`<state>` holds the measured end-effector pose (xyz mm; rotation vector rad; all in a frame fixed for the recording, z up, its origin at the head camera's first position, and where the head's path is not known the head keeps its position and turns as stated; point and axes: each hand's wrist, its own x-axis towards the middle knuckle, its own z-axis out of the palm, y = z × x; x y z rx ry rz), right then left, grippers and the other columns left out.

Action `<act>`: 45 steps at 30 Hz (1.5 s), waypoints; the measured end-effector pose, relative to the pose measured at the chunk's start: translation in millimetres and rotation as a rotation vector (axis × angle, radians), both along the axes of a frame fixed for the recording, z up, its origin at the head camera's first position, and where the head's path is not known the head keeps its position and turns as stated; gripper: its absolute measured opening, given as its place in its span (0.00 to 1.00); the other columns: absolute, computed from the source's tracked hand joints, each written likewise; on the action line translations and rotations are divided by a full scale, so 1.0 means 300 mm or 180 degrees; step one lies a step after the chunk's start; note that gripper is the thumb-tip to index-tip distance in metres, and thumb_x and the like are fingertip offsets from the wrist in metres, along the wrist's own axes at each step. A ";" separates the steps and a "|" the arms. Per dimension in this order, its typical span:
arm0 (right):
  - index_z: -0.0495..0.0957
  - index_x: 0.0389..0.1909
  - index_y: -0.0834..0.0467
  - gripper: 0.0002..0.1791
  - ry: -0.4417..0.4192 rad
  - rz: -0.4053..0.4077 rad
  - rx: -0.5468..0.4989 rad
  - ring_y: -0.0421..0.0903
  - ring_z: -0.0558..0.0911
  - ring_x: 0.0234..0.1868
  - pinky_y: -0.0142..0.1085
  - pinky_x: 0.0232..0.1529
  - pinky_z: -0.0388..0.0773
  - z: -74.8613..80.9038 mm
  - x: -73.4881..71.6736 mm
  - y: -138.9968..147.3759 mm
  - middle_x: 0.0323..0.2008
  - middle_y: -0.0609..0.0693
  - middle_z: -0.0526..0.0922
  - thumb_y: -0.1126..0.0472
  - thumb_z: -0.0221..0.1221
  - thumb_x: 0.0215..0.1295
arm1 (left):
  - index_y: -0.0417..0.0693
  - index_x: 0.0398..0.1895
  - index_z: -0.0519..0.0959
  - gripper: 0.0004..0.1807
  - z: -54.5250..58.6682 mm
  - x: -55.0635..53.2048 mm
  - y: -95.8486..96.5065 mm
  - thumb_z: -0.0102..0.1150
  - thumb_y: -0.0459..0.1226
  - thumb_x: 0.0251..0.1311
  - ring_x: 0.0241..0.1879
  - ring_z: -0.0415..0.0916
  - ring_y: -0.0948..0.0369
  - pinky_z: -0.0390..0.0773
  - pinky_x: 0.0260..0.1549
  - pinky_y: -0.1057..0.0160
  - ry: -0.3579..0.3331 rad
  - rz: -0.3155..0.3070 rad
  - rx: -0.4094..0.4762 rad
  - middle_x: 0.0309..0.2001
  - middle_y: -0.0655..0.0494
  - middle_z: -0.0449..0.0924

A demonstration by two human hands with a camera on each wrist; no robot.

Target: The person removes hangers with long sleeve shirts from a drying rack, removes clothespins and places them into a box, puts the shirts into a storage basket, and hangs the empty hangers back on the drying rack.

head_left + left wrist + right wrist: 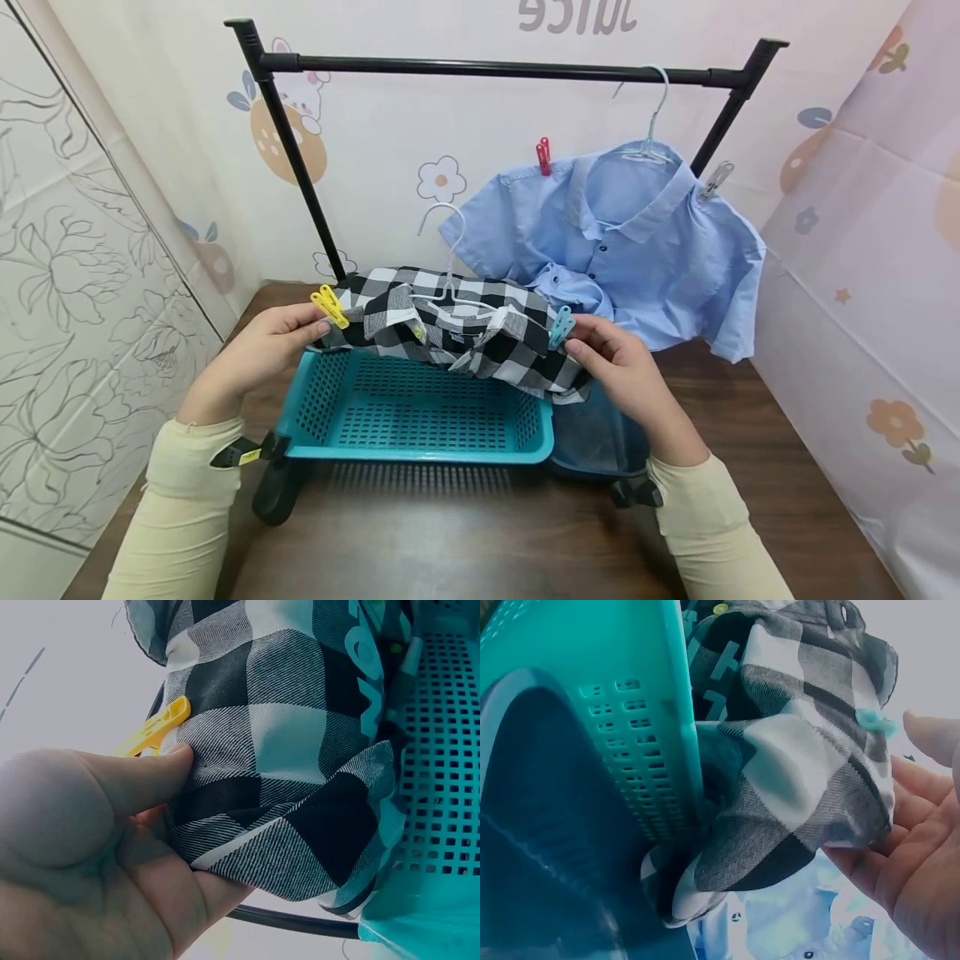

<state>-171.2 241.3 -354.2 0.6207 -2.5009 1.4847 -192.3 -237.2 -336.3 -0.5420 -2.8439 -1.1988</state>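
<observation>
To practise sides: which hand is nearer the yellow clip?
Left. The left hand is beside the yellow clip; the right hand is across the checked shirt, by the blue clip.

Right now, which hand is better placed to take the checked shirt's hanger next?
Probably the right hand: its thumb stands clear of the checked shirt, while the left hand pinches the shirt. The hanger lies between them.

R hand [919, 847] touching edge of b/w checked shirt [795, 765] w/ teal clip [874, 720] on, nr teal basket [622, 652].
</observation>
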 end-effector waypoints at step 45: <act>0.80 0.51 0.71 0.12 0.0553 -0.0097 -0.1001 0.41 0.88 0.45 0.28 0.47 0.83 0.052 0.034 0.013 0.46 0.52 0.89 0.74 0.62 0.68 | 0.45 0.47 0.83 0.12 0.032 0.033 0.025 0.52 0.41 0.78 0.42 0.69 0.55 0.72 0.40 0.64 0.0061 0.0051 0.0049 0.42 0.48 0.80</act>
